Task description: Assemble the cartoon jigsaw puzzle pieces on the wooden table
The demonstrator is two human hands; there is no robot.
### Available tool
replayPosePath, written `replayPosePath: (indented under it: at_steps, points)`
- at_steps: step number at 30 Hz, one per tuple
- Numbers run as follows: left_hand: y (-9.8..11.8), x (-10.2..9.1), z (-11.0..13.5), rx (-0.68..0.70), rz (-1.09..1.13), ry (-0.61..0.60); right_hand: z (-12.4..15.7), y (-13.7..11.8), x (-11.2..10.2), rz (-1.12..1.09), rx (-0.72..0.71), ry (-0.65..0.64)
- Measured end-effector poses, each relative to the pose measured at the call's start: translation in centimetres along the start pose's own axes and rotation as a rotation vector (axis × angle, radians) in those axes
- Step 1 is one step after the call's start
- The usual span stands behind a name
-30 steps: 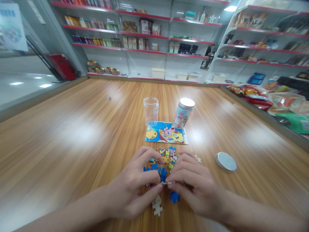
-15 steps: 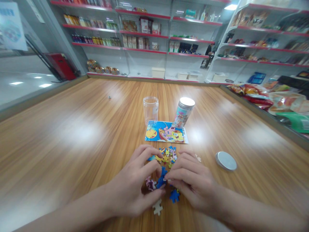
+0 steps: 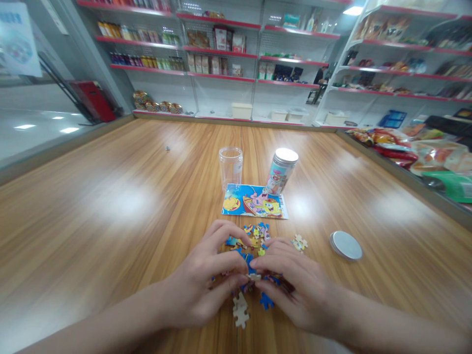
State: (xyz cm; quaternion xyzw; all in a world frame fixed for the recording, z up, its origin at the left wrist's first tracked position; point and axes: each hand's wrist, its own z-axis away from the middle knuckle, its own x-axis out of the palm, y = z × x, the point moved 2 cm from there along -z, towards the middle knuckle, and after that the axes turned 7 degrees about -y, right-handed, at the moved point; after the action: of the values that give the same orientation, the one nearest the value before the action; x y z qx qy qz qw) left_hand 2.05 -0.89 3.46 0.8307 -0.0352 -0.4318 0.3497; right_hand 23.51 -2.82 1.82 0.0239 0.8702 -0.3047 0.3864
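Note:
My left hand [image 3: 210,273] and my right hand [image 3: 295,278] meet over a heap of jigsaw pieces. Between their fingertips is a puzzle piece [image 3: 253,277], its pale side showing; both hands are closed in a pinch on it. Blue pieces [image 3: 248,259] lie just behind it, partly under my fingers. Nearer to me are a single blue piece [image 3: 266,300] and pale upturned pieces [image 3: 241,310]. Several coloured pieces [image 3: 262,231] lie beyond my fingers, and more pale ones [image 3: 300,242] sit past my right hand. A cartoon picture card [image 3: 254,201] lies flat behind the heap.
An open clear jar [image 3: 230,169] stands at the card's back left, a printed can [image 3: 281,172] with a silver lid at its right. A round silver lid [image 3: 345,245] lies to the right. Packaged goods [image 3: 413,147] line the right edge; shelves [image 3: 221,49] stand behind the wooden table.
Both hands have drawn together, bringing the pale-sided piece between their fingertips. My right fingers have shifted, uncovering pale pieces behind them. More of the pale pieces near my left thumb shows.

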Motion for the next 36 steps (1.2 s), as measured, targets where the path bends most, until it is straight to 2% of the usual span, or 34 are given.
replayPosePath:
  at_steps: [8, 13, 18, 20, 22, 25, 28, 31, 34, 36]
  points:
    - [-0.1, 0.2, 0.0, 0.045, -0.060, 0.027, 0.0, -0.7, 0.0, 0.023, 0.083, 0.069]
    - [0.4, 0.5, 0.3, 0.070, -0.228, 0.139, -0.1, -0.3, -0.3, -0.074, 0.140, 0.071]
    - [1.1, 0.5, 1.2, 0.230, -0.425, 0.174, -0.1, -0.7, -0.5, -0.171, 0.197, 0.059]
    - [1.2, 0.4, 1.4, 0.251, -0.415, 0.179, -0.1, -0.8, -0.5, -0.192, 0.224, 0.047]
    - [1.0, 0.2, 1.3, 0.206, -0.349, 0.188, -0.1, -0.7, -0.6, -0.138, 0.227, 0.056]
    - [0.6, 0.1, 0.7, 0.086, -0.266, 0.195, -0.2, -0.5, -0.9, 0.024, 0.124, 0.083]
    - [0.2, 0.3, 0.3, 0.022, -0.264, 0.137, -0.3, -0.3, -1.4, 0.136, 0.065, 0.044]
    - [0.0, 0.6, 0.4, 0.015, -0.335, 0.081, -0.1, -0.1, -2.0, 0.262, 0.152, 0.021]
    - [-0.1, 0.7, 0.6, 0.025, -0.458, 0.118, 0.2, 0.3, -2.2, 0.404, 0.325, -0.021]
    - [-0.2, 0.7, 0.7, 0.033, -0.540, 0.140, 0.3, 0.5, -2.1, 0.422, 0.393, -0.061]
